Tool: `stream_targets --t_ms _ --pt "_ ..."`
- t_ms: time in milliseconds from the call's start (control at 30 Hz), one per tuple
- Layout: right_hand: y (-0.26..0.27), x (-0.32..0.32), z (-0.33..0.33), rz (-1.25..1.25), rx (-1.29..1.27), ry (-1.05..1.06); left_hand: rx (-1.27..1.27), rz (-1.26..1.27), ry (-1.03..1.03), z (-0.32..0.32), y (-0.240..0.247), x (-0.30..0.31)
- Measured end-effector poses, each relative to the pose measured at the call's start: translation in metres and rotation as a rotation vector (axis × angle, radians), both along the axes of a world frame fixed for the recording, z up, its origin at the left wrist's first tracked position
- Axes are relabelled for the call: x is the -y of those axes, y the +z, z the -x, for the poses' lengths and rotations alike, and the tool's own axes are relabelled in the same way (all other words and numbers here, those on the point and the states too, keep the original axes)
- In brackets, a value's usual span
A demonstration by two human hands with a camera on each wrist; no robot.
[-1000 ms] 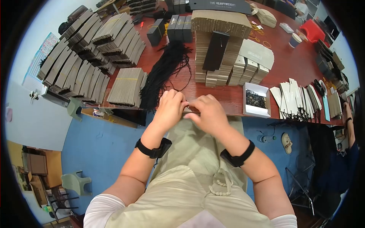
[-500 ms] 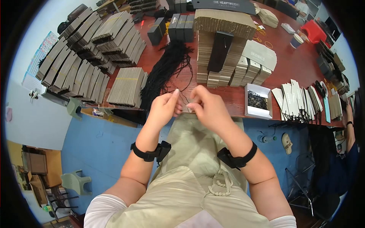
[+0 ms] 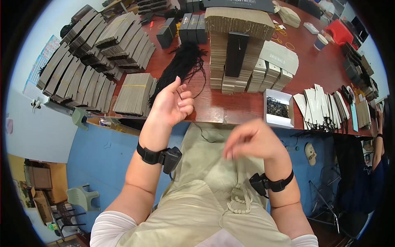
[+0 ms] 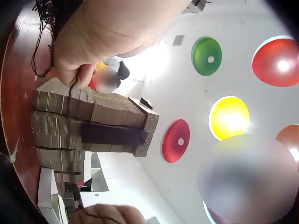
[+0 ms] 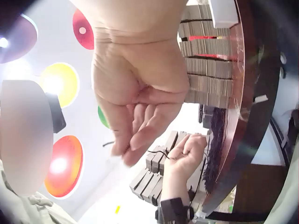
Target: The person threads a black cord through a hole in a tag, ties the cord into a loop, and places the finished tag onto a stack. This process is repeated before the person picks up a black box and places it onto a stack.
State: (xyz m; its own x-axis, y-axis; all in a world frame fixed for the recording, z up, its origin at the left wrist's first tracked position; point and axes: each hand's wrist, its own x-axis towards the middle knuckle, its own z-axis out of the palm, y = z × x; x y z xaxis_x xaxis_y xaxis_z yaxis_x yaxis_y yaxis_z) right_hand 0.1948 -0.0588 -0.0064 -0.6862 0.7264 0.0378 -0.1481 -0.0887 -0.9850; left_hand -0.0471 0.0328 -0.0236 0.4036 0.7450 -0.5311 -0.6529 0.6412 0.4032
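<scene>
My left hand (image 3: 175, 105), palm turned up with curled fingers, is over the table's front edge beside a bundle of black cords (image 3: 177, 66). A thin black cord (image 4: 71, 91) comes from its fingers. My right hand (image 3: 257, 140), blurred in the head view, is over the lap with thumb and fingertips together. In the right wrist view it pinches a black cord (image 5: 108, 143), whose end sticks out past the fingertips. Part of a dark cord (image 3: 202, 132) shows between the hands, over the light trousers.
Tall stacks of cardboard tags (image 3: 218, 61) stand ahead, a black tag (image 3: 237, 55) leaning on them. Banded tag stacks (image 3: 133, 92) fill the left. To the right are a white box (image 3: 266, 119) of small black pieces, white tags (image 3: 314, 105) and scissors (image 3: 346, 94).
The hands were close together at the table edge and have moved apart. My right hand went right and back towards the body; my left went left and turned its palm up.
</scene>
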Motion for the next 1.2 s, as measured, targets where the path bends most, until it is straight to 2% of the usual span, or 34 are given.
stream_targets --t_ms 67,100,167,233,333,367,467,567,633,767,867,967,1067,1200 --pt "-0.005 -0.004 0.000 0.160 -0.078 -0.398 -0.201 -0.125 -0.155 -0.009 0.008 0.015" --pt "-0.008 -0.008 -0.001 0.194 -0.073 -0.467 -0.387 -0.287 -0.261 -0.016 0.011 0.027" --pt "-0.015 -0.016 -0.007 0.263 -0.062 -0.611 -0.440 -0.402 -0.447 -0.026 0.016 0.043" --pt "-0.021 -0.016 -0.004 0.342 -0.047 -0.574 -0.573 -0.592 -0.535 -0.035 0.016 0.051" --pt "-0.028 -0.014 0.004 0.395 -0.070 -0.506 -0.585 -0.855 -0.508 -0.042 0.006 0.054" --pt "-0.029 -0.013 0.008 0.417 -0.096 -0.509 -0.399 -0.748 -0.484 -0.044 0.006 0.056" --pt "-0.029 -0.010 0.009 0.460 -0.158 -0.512 -0.334 -0.716 -0.410 -0.049 0.006 0.056" --pt "-0.031 -0.010 0.005 0.522 -0.212 -0.494 -0.541 -0.990 -0.418 -0.051 0.009 0.058" --pt "-0.024 -0.010 0.004 0.587 -0.271 -0.473 -0.577 -0.945 -0.446 -0.051 0.007 0.060" --pt "-0.020 -0.010 0.004 0.456 -0.172 -0.497 -0.503 -0.797 -0.414 -0.049 -0.001 0.059" --pt "-0.035 -0.011 0.005 0.404 -0.143 -0.551 -0.261 -0.637 -0.343 -0.049 0.003 0.059" --pt "-0.039 -0.011 0.008 0.436 -0.135 -0.548 -0.165 -0.667 -0.318 -0.048 0.006 0.058" --pt "-0.031 -0.008 0.012 0.467 -0.219 -0.534 -0.343 -0.672 -0.290 -0.052 0.005 0.059" --pt "-0.021 -0.011 0.007 0.509 -0.262 -0.557 -0.407 -0.695 -0.316 -0.052 -0.004 0.061"
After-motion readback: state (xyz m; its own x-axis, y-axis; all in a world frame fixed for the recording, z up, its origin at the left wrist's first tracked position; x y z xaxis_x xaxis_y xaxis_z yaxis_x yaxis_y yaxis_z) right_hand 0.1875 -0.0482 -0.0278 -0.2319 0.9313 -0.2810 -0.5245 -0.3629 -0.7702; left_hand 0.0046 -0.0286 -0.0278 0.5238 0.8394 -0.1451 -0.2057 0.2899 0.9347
